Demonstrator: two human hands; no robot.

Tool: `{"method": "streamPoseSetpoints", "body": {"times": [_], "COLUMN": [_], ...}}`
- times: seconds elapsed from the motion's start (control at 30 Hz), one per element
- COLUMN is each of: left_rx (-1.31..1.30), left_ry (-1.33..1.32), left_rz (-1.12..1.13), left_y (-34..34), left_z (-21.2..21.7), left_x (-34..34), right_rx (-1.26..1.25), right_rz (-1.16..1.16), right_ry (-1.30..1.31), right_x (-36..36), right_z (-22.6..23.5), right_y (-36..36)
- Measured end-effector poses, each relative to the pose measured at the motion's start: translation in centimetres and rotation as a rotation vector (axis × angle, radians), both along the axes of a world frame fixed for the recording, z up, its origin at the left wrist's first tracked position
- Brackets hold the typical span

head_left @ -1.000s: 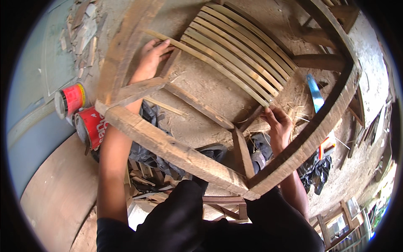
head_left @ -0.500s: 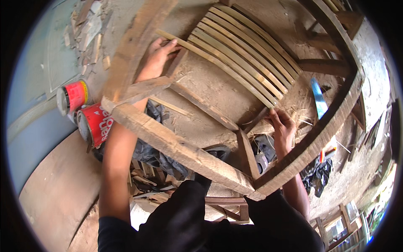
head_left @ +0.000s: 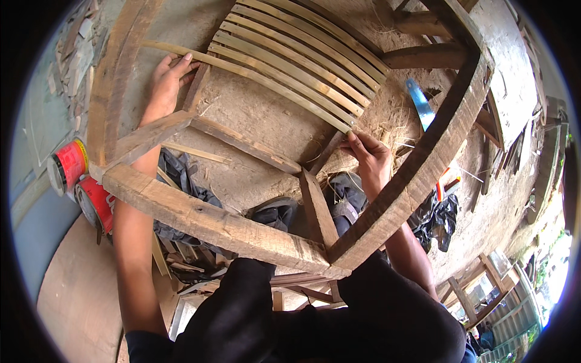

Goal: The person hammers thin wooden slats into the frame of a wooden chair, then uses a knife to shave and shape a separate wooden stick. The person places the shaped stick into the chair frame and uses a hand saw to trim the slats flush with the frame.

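A thin wooden slat (head_left: 242,71) lies across the far part of a rough wooden chair frame (head_left: 212,225). At its left end, my left hand (head_left: 164,85) is closed on it with the thumb on top, and the slat runs on past my fingers. Its right end is pinched between the thumb and fingers of my right hand (head_left: 370,158), over a side rail. Beyond it, several curved slats (head_left: 296,55) sit side by side across the frame with narrow gaps. Both my forearms reach under the frame's near beams.
Two red cans (head_left: 71,162) stand at the left by a blue-grey panel. A blue blade (head_left: 420,104) lies on the dirt floor at right, near a black plastic bag (head_left: 437,219). Wood scraps (head_left: 75,48) are heaped at far left. A loose strip (head_left: 196,152) lies inside the frame.
The whole view has shifted, so the frame and both hands appear further left and higher. Both hands keep their hold on the slat's ends, which stays in about the same place on the frame.
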State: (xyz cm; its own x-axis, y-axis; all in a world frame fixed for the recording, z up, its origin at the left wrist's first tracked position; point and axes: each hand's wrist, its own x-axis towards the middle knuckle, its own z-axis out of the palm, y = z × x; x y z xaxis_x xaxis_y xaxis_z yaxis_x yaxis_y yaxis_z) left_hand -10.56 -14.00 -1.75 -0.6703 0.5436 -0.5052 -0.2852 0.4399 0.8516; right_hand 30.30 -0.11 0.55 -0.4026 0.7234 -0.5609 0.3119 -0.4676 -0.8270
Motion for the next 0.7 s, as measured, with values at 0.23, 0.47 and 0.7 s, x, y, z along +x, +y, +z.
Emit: {"method": "streamPoseSetpoints", "body": {"times": [0.23,0.47,0.7], "left_rx": [0.010,0.043,0.009], "left_ry": [-0.002,0.010,-0.116], "left_rz": [-0.003,-0.001,-0.044], "left_y": [-0.2,-0.1,-0.3], "left_z": [-0.3,-0.4,1.8], "left_x": [-0.2,0.0,-0.3], "right_rx": [0.045,0.072,-0.010], "right_rz": [0.018,0.034,0.031], "right_ry": [-0.040,-0.109,-0.066], "right_x": [-0.3,-0.2,0.2], "right_z": [0.3,-0.8,-0.9], "right_y": [0.0,0.2,0.6]}}
